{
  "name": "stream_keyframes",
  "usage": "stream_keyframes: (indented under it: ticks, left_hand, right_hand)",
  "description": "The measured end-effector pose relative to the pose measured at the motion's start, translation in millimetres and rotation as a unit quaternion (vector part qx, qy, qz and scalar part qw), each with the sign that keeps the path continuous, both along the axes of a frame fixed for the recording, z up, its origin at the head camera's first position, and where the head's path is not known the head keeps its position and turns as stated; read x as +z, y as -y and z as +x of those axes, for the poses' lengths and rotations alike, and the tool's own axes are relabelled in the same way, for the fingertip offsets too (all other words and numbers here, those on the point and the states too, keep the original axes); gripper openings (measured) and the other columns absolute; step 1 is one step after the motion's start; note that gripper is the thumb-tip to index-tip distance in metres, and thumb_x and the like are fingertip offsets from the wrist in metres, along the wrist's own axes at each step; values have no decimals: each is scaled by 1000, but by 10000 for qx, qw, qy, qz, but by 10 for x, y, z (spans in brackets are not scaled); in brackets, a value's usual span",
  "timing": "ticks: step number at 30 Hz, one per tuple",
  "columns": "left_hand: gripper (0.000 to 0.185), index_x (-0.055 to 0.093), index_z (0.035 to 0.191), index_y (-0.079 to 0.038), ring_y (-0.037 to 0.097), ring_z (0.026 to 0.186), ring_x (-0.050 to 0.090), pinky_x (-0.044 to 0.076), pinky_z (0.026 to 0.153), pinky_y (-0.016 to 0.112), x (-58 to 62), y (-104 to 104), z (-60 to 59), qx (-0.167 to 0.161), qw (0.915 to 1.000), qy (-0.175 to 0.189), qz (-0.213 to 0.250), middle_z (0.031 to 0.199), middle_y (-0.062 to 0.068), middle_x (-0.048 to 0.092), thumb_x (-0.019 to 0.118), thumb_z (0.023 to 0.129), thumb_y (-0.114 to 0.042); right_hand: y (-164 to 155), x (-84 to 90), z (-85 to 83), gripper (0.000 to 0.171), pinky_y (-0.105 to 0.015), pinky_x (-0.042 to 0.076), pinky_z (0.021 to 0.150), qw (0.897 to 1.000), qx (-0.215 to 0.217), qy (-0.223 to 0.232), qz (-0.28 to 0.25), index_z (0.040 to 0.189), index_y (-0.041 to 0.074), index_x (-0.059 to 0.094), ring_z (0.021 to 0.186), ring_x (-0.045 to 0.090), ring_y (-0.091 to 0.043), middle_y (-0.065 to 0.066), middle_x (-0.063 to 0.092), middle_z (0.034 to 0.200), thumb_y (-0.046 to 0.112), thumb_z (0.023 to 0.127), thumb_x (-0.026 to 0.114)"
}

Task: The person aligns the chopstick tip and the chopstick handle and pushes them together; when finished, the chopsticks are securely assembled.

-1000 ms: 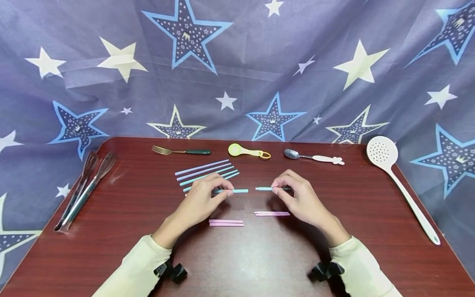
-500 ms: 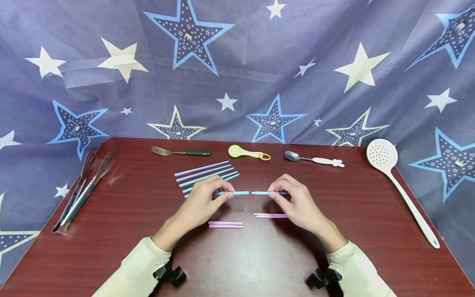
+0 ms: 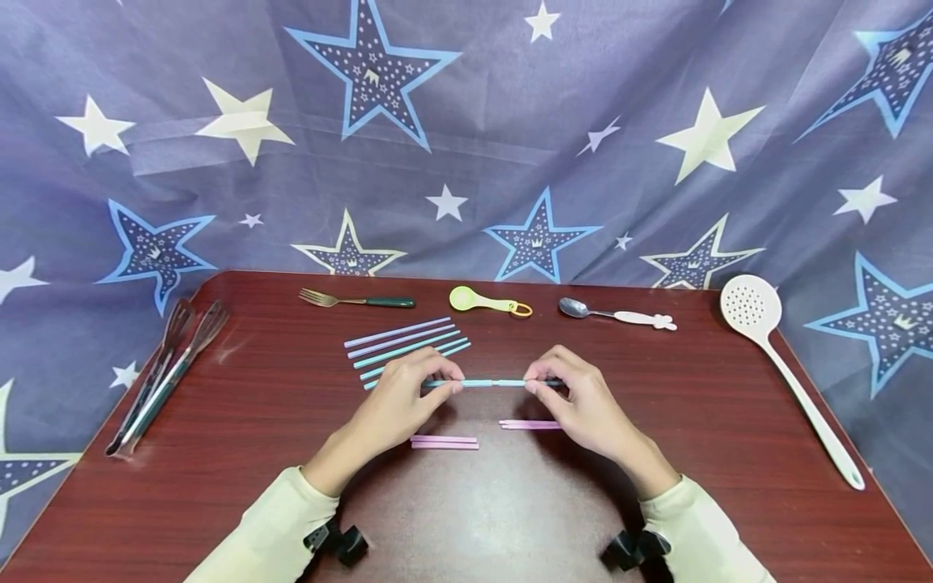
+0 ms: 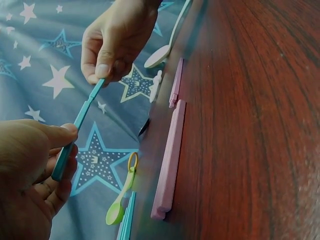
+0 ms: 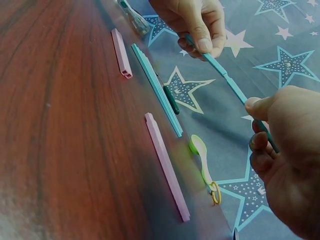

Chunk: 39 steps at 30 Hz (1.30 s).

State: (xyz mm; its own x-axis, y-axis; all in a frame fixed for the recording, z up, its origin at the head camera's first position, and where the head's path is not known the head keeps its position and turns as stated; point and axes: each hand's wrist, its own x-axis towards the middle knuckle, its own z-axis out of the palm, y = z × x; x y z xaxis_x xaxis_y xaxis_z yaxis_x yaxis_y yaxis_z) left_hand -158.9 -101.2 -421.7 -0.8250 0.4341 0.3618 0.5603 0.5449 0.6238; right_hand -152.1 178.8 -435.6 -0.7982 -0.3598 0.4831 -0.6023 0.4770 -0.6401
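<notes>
Starry cloth behind, dark-red counter below: left grip pinches a turquoise stick, right grip pinches a second stick, both crosswise in line, tips meeting midway between!

We record a bright head view, with pale glare on the desk front centre and soft shadows beneath the left hand and right hand, and dimmer, hazier wrist views.

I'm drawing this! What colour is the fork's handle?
Dark green: the fork's handle shows best in the head view.
</notes>
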Motion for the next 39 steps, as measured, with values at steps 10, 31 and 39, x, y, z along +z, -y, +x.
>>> stream_keyframes:
  ticks: [10,31,39]
  left_hand:
    - [5,76,96,-16,5,79,56,47,70,24,5,-25,13,-64,9999,-135,-4,92,-8,69,75,96,-21]
    - [8,65,105,-16,10,84,53,44,75,25,-91,-95,47,-289,9975,-429,491,94,-3,56,70,98,-15]
    - [8,64,106,-14,7,84,51,45,75,25,-126,-122,65,-455,9963,-313,652,99,-3,61,67,99,-11]
  right_hand:
    - [34,-11,22,14,-29,47,65,10000,-32,41,-67,93,15,72,81,55,-4,7,64,91,1,92,74]
    - [171,49,113,17,-20,47,65,9981,-126,-63,-593,95,15,74,78,56,-7,3,66,92,0,89,77]
    - [161,44,122,18,-17,44,63,9985,-109,-148,-507,95,15,72,77,55,-7,3,66,93,-2,89,76]
